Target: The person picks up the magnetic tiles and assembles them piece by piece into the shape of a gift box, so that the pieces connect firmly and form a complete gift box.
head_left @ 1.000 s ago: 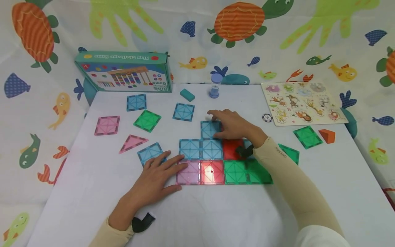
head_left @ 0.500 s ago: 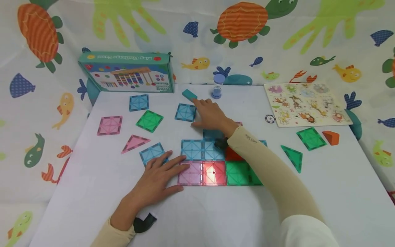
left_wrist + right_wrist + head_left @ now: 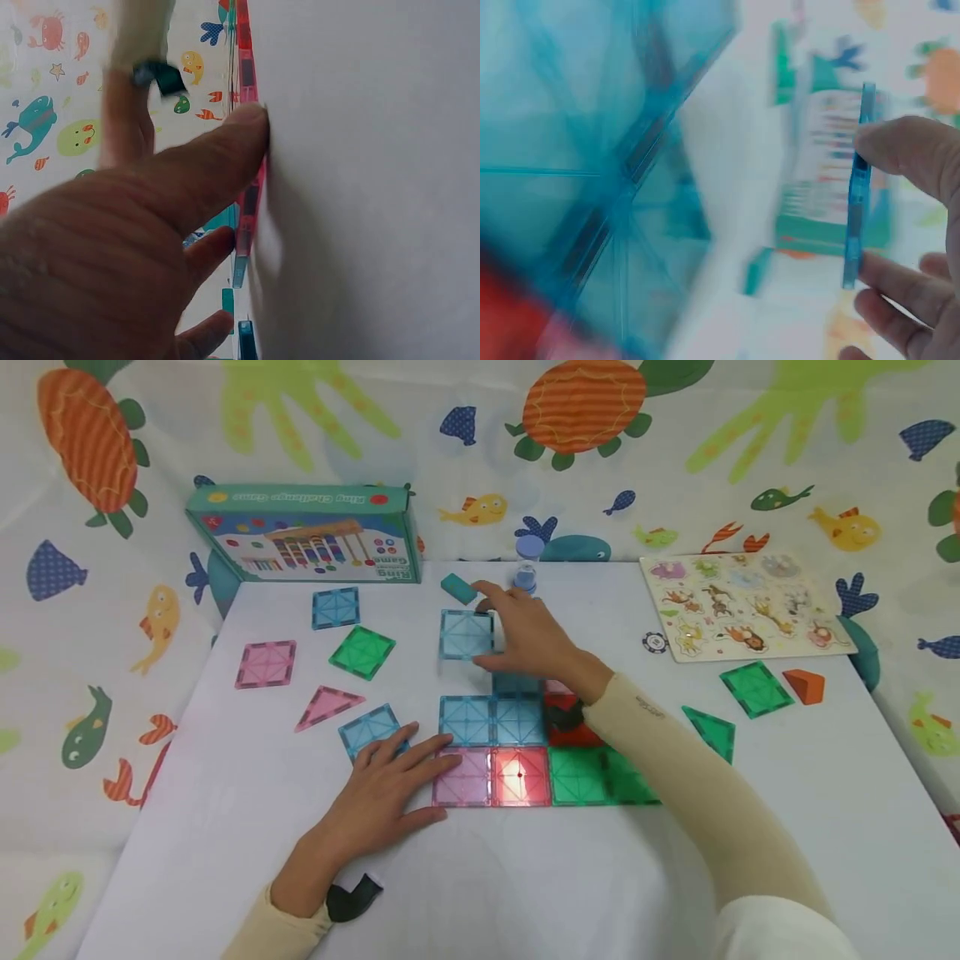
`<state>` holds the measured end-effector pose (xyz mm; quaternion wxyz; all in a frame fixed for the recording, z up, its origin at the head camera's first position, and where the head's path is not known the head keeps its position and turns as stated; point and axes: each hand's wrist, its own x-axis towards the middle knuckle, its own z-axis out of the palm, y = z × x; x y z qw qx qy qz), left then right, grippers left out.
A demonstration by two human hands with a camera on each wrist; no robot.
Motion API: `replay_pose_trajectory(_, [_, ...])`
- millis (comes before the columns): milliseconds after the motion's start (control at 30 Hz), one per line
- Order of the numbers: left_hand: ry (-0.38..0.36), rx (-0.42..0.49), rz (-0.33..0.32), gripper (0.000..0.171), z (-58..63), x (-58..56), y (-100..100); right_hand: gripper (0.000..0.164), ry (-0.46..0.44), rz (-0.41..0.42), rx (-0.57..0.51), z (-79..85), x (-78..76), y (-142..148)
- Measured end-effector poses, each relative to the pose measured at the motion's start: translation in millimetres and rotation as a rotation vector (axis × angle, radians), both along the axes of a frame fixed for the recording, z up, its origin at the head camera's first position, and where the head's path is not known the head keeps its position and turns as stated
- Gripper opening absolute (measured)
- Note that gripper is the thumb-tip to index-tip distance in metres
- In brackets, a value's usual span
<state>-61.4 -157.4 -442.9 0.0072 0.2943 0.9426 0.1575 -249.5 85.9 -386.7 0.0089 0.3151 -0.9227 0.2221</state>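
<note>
My right hand (image 3: 536, 639) pinches a light-blue square magnetic tile (image 3: 466, 635) by its right side, thumb and fingers at the edges. In the right wrist view that blue tile (image 3: 857, 195) appears edge-on, off the table. Below it on the table lies a joined block of tiles: blue squares (image 3: 467, 721), a partly covered red one (image 3: 566, 735), a pink-purple square (image 3: 461, 781), a lighter red square (image 3: 521, 777) and green squares (image 3: 577, 777). My left hand (image 3: 375, 797) rests with spread fingers at the pink-purple square's left edge, near a loose blue tile (image 3: 367, 731).
Loose tiles lie at left, including a pink square (image 3: 266, 664), a green square (image 3: 362, 652) and a pink triangle (image 3: 328, 706). Behind stand a game box (image 3: 307, 535), teal block (image 3: 457, 588) and sand timer (image 3: 527, 568). An animal puzzle board (image 3: 742, 610) lies at right.
My right hand moved left and back from the tile block, took hold of the loose blue square, lifted it and brought it slightly right. The left hand has stayed put.
</note>
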Motion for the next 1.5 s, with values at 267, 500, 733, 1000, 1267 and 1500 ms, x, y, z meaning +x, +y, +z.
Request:
replay_pose_trajectory(267, [0.017,-0.005,0.026,0.074,0.1,1.6,-3.3,0.099,-0.031,0.024,-0.112,20.2,117.0,113.4])
replay_pose_trajectory(500, [0.021,0.004,0.03,0.073,1.4,0.5,-5.9,0.103,-0.049,-0.105,-0.019,-16.6,209.4,153.0])
replay_pose_trajectory(733, [0.029,0.011,0.021,0.072,1.9,-3.6,-5.4,0.068,0.044,-0.069,-0.009,-48.0,242.3,141.0])
replay_pose_trajectory(1000, [0.041,0.014,0.006,0.072,0.7,-4.0,-3.4,0.052,0.072,-0.066,0.05,-56.6,243.5,140.3])
replay_pose_trajectory(1267, [0.089,-0.018,0.033,0.07,-2.6,-5.3,-4.5,0.055,0.071,-0.021,0.066,-57.9,224.7,138.9])
replay_pose_trajectory(1500, [0.114,-0.068,0.125,0.07,-3.9,-9.0,-10.3,0.056,0.086,-0.013,0.053,-61.9,207.4,132.9])
